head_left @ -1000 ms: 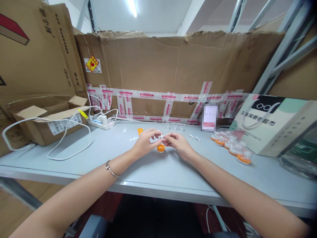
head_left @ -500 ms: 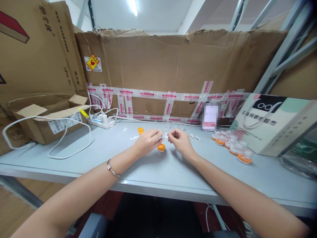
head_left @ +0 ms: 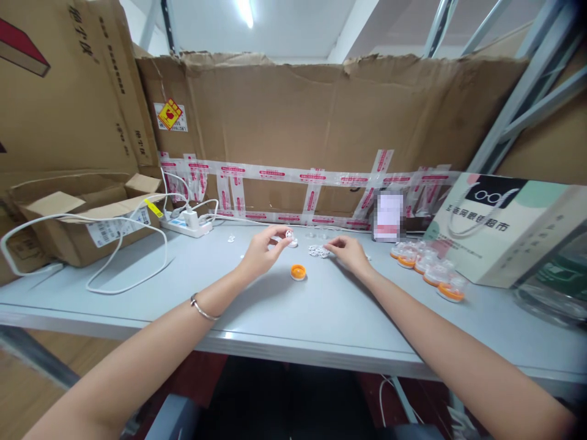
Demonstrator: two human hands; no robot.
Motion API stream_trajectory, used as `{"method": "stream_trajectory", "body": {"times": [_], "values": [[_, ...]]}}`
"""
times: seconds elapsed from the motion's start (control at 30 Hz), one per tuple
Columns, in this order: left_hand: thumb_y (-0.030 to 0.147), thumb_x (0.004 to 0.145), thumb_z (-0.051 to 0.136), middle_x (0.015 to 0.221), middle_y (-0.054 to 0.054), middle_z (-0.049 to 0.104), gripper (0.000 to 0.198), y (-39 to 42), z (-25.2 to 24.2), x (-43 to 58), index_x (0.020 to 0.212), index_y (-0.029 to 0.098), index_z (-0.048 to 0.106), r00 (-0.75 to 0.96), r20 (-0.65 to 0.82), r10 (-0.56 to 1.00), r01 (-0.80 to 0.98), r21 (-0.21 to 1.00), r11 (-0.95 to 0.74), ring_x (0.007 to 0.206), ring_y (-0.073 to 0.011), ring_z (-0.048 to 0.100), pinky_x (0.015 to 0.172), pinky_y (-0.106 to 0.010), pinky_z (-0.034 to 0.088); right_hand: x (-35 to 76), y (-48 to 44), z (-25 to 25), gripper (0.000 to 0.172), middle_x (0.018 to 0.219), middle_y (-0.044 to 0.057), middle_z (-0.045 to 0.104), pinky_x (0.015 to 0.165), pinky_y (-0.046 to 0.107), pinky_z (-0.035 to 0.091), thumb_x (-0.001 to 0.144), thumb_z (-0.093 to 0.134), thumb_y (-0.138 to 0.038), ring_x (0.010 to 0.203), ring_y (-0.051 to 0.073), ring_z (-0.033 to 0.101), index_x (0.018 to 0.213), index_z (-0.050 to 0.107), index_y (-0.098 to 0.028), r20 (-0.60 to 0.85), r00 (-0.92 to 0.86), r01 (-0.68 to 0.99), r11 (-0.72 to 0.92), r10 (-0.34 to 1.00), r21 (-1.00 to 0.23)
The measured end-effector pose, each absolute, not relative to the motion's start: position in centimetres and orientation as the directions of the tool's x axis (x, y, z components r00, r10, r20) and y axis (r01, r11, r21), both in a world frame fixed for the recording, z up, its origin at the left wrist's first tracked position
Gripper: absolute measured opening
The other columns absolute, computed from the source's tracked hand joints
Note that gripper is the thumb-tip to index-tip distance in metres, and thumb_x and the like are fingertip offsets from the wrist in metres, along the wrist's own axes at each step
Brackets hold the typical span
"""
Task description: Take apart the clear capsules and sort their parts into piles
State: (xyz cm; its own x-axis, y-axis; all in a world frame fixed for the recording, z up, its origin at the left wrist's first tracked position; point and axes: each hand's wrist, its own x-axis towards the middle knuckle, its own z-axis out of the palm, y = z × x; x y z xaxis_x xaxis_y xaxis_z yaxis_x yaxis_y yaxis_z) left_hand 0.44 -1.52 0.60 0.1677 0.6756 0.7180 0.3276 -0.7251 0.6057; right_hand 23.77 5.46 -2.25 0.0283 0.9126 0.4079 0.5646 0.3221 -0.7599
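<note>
My left hand (head_left: 262, 250) is raised a little above the grey table (head_left: 293, 311), pinching a small white round part (head_left: 288, 234) between thumb and fingertips. My right hand (head_left: 349, 252) rests on the table with fingers curled at a small heap of white parts (head_left: 317, 250); what it grips, if anything, I cannot make out. An orange cap (head_left: 298, 272) lies open side up on the table between and just in front of both hands.
Several clear-and-orange capped pieces (head_left: 426, 272) are grouped at the right beside a printed paper bag (head_left: 504, 229). A white power strip (head_left: 187, 226) with cables and an open carton (head_left: 77, 220) stand at the left. A taped cardboard wall (head_left: 321, 134) closes the back.
Both hands have left the orange cap and moved farther back. The left hand has lifted a small white part; the right hand has gone to the heap of white parts.
</note>
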Motion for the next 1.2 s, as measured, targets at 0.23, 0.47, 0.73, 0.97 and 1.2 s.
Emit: {"method": "stream_trajectory", "body": {"times": [0.23, 0.47, 0.73, 0.97, 1.2], "values": [[0.028, 0.075, 0.061, 0.088, -0.007, 0.064, 0.02, -1.5, 1.1, 0.3, 0.089, 0.014, 0.062, 0.28, 0.511, 0.813, 0.035, 0.841, -0.541, 0.074, -0.0119, 0.057, 0.061, -0.022, 0.046, 23.0, 4.6, -1.9, 0.02, 0.062, 0.003, 0.064, 0.059, 0.029, 0.037, 0.062, 0.06, -0.036, 0.061, 0.016, 0.052, 0.063, 0.067, -0.017, 0.423, -0.035, 0.649, 0.343, 0.905, -0.679], [0.029, 0.075, 0.061, 0.09, -0.006, 0.065, 0.02, -1.7, 1.0, 0.3, 0.09, 0.015, 0.063, 0.285, 0.484, 0.827, 0.02, 0.86, -0.51, 0.08, -0.0132, 0.058, 0.068, -0.024, 0.046, 20.8, 0.3, -0.2, 0.026, 0.073, 0.004, 0.064, 0.064, 0.029, 0.042, 0.078, 0.051, -0.038, 0.067, 0.016, 0.055, 0.082, 0.064, -0.017, 0.573, -0.177, 0.533, 0.567, 0.8, -0.627], [0.034, 0.074, 0.062, 0.089, -0.006, 0.066, 0.024, -1.7, 0.3, 0.9, 0.088, 0.015, 0.062, 0.352, 0.399, 0.847, -0.003, 0.905, -0.426, 0.084, -0.0152, 0.06, 0.079, -0.031, 0.047, 19.1, -2.5, 0.0, 0.02, 0.089, 0.005, 0.063, 0.077, 0.031, 0.045, 0.08, 0.054, -0.028, 0.082, 0.017, 0.058, 0.099, 0.056, -0.022, 0.776, -0.466, 0.396, 0.885, 0.425, -0.246], [0.038, 0.077, 0.058, 0.106, -0.008, 0.062, 0.034, -1.8, 0.3, 0.8, 0.103, 0.016, 0.061, 0.4, 0.333, 0.854, 0.152, 0.895, -0.42, 0.096, -0.018, 0.057, 0.085, -0.031, 0.043, 20.2, -1.4, 0.5, 0.014, 0.083, 0.004, 0.063, 0.072, 0.029, 0.046, 0.083, 0.048, -0.023, 0.076, 0.015, 0.058, 0.091, 0.059, -0.02, 0.785, -0.385, 0.447, 0.842, 0.486, -0.302], [0.044, 0.085, 0.042, 0.095, -0.005, 0.064, 0.036, 0.2, 1.4, -0.9, 0.098, 0.016, 0.062, 0.523, 0.231, 0.82, 0.464, 0.73, -0.502, 0.09, -0.0168, 0.057, 0.081, -0.028, 0.042, 26.9, 1.9, 1.4, 0.015, 0.079, 0.004, 0.066, 0.069, 0.031, 0.048, 0.076, 0.054, -0.031, 0.073, 0.018, 0.061, 0.079, 0.061, -0.018, 0.554, -0.227, 0.666, 0.543, 0.801, -0.512]]}}
